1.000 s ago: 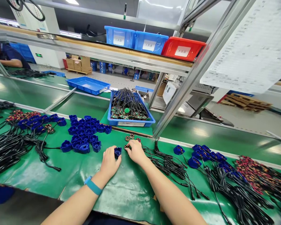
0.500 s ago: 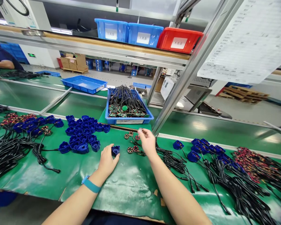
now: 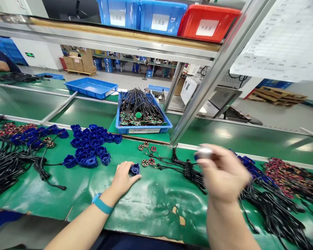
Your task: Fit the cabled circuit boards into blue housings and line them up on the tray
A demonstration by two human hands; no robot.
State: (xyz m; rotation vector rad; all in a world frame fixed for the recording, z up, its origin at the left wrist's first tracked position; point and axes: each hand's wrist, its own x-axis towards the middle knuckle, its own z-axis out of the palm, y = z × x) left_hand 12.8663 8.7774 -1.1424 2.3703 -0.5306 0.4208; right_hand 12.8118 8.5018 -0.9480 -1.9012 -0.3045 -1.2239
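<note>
My left hand [image 3: 124, 176], with a blue band on its wrist, rests on the green mat with fingers and thumb closed around a dark blue plastic housing [image 3: 135, 169]. Blurred by motion, my right hand [image 3: 223, 173] is raised above the bench at the right. Between its thumb and fingers is a small silvery round piece [image 3: 205, 152], too smeared to name more closely. Several small copper-wound motor stators [image 3: 145, 163] lie between the hands, some with black cables [image 3: 193, 173]. More blue housings [image 3: 90, 142] sit clustered beyond my left hand.
A blue tray [image 3: 143, 130] of wired circuit boards stands at the back, left of a slanting metal post [image 3: 198, 100]. Cable bundles [image 3: 273, 211] and stators [image 3: 284, 175] cover the right side. Overhead is a shelf with blue bins [image 3: 161, 17] and a red bin [image 3: 208, 22].
My right hand has swung to the right and nearer to me, away from the stators. My left hand and its housing have shifted slightly right. The camera view has tilted downward.
</note>
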